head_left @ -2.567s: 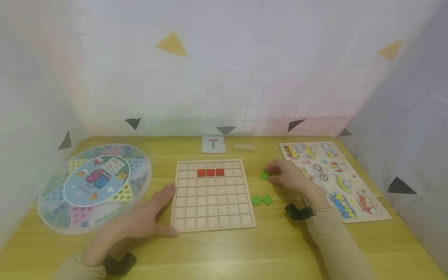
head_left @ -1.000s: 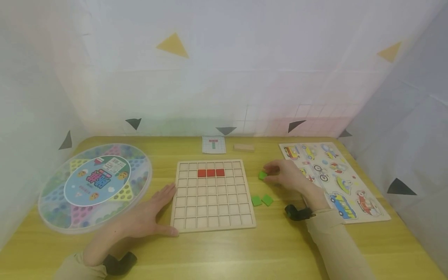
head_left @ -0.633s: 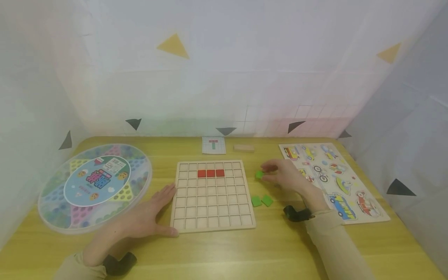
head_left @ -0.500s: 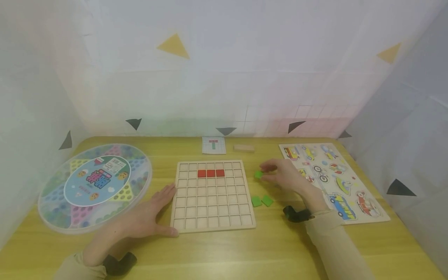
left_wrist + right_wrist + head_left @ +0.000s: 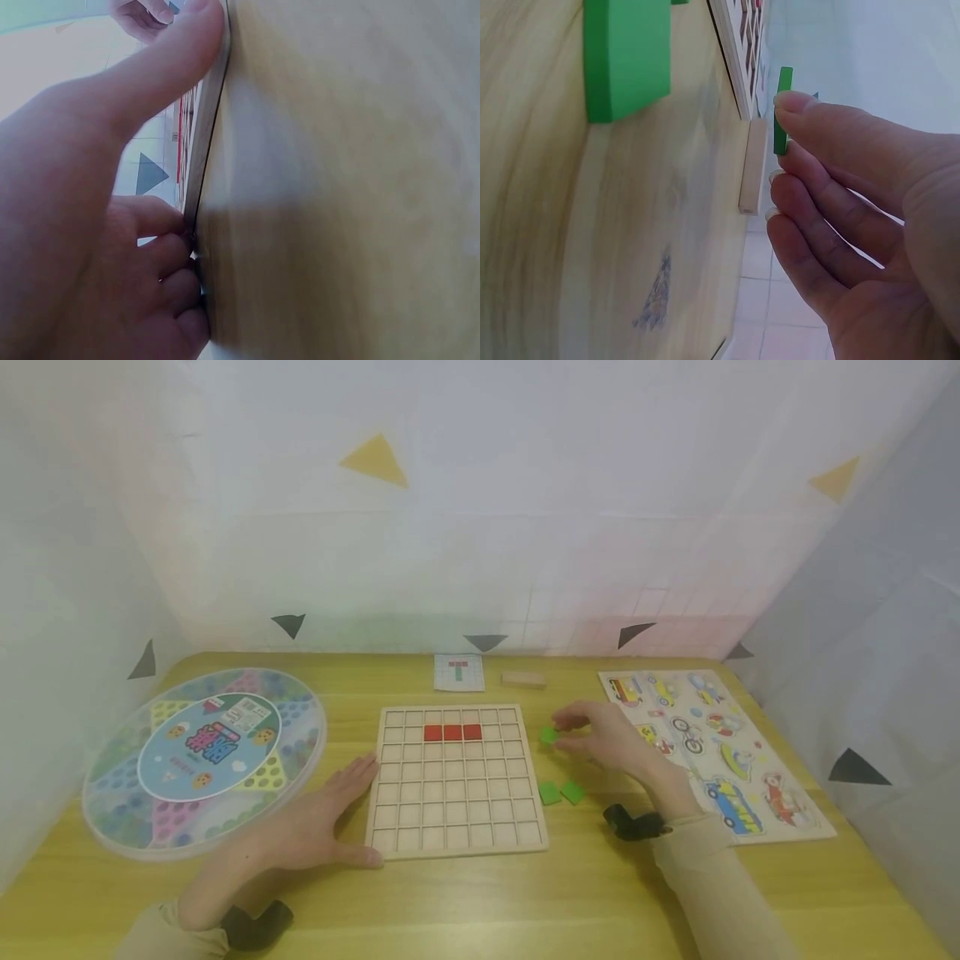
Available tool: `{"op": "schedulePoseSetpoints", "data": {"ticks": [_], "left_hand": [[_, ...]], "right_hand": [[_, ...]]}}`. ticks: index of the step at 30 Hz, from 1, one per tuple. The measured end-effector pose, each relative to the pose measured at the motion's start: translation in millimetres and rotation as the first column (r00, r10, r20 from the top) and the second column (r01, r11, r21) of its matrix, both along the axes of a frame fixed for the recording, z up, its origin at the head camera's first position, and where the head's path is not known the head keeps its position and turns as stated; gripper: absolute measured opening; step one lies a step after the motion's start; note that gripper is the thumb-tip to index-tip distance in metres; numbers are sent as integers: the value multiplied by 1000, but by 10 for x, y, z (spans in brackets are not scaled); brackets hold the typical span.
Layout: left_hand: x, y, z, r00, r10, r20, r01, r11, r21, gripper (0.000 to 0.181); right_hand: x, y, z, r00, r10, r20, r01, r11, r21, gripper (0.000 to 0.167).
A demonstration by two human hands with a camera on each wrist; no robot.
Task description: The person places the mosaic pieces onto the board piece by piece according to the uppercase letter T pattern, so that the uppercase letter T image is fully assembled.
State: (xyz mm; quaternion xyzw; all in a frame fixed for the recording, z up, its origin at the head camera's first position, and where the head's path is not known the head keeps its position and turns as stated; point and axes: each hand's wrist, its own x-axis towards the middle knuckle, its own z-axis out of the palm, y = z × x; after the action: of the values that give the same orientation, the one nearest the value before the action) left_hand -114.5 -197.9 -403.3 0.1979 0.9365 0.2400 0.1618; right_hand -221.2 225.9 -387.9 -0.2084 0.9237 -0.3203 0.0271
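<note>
The table [image 5: 480, 906] is filling the space before me, with a round game box [image 5: 204, 764] lying at my left and a picture puzzle [image 5: 712, 760] at my right. Between them the grid board [image 5: 456, 814] is lying flat, and my left hand [image 5: 311, 827] is resting against its left edge, fingers outstretched, thumb at the near corner, gripping nothing. My right hand [image 5: 607, 739] is pinching a green tile [image 5: 781, 135] between thumb and fingertip, holding it roughly level, off the table and just beyond the board's right edge. Behind the board a pattern card [image 5: 459, 673] is showing a red bar with a green stem below its middle, and a wooden block [image 5: 523, 679] is lying beside it. Three red tiles [image 5: 453, 732] are sitting side by side in the board's second row from the far edge; two loose green tiles [image 5: 551, 792] are lying near its right edge. By my reading I am working on the stem's first piece, and the next move is calling for squaring this tile over the cell below the middle red one and letting it seat.
</note>
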Motion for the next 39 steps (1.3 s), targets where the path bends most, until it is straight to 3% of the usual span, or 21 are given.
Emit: {"op": "schedulePoseSetpoints", "data": {"ticks": [4,12,19,39], "left_hand": [[-4,0,9,1000,-2,0,2,1000,4,126],[11,8,25,1000,-5,-6,5,1000,5,126],[3,13,41,1000,-4,1,4,1000,14,125],[-1,2,55,1000,-6,6,6,1000,18,125]], "right_hand": [[20,-46,12,1000,4,-10,-4,1000,-15,40],[10,-261,86,994,87,-64,-88,996,-8,36],[-9,-519,183,994,114,-1,-114,993,21,38],[-12,-942,170,981,195,-7,-196,980,-27,38]]}}
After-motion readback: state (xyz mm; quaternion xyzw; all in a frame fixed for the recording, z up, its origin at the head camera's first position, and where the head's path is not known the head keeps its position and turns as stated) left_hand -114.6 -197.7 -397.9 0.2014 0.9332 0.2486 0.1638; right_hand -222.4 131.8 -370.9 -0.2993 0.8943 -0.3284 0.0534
